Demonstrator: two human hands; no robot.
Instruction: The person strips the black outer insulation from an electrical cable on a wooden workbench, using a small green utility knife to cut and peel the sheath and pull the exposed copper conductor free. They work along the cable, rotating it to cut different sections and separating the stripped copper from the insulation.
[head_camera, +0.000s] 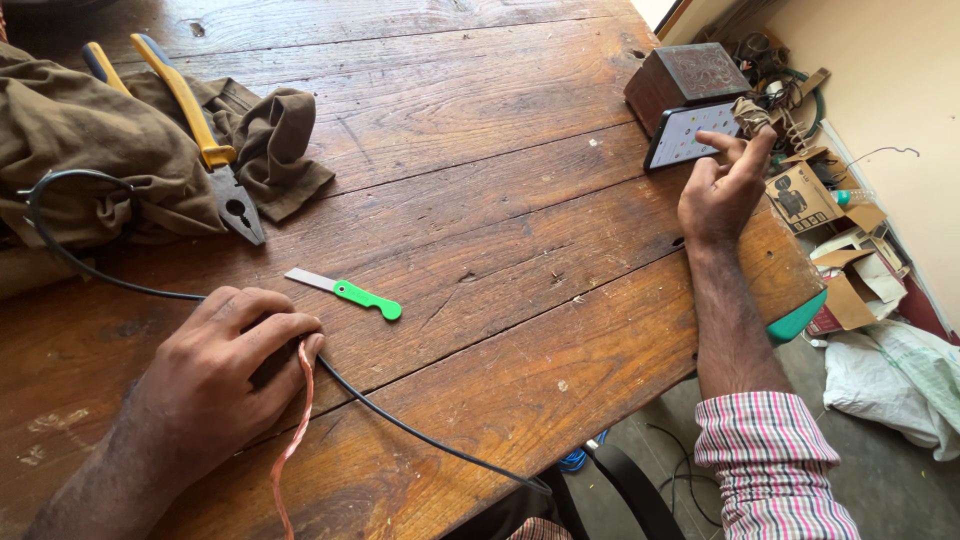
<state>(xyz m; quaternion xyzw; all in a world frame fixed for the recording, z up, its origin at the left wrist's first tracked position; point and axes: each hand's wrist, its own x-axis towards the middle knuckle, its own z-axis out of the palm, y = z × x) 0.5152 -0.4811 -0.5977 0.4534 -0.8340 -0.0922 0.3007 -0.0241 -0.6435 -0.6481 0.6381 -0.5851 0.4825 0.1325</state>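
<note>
Head view. Your left hand (225, 365) lies palm down on the wooden table (480, 130), fingers curled loosely over the black cable (400, 422). It pins the cable against the boards rather than gripping it in a closed fist. A bare copper strand (296, 440) emerges from under the fingers and trails toward the near edge of the table. The cable runs in two directions from that hand: one length loops left toward the olive cloth (90, 140), the other crosses the table and drops over the near edge.

Your right hand (722, 185) holds nothing. Its fingers are half folded and the index finger is extended, with the tip on or just over the lit screen of the phone (685, 132), which leans against a small dark wooden box (685, 78).

The step in hand appears to be a pause in the cable work while the phone gets attention: the cable is held in place and no tool is in use. The green-handled knife (345, 292) lies near your left hand, apart from it. The yellow-handled pliers (205, 150) rest on the cloth, farther off.

Resuming the work would call for the free right hand to come back from the phone to the knife or pliers while the left keeps the cable pinned.
</note>
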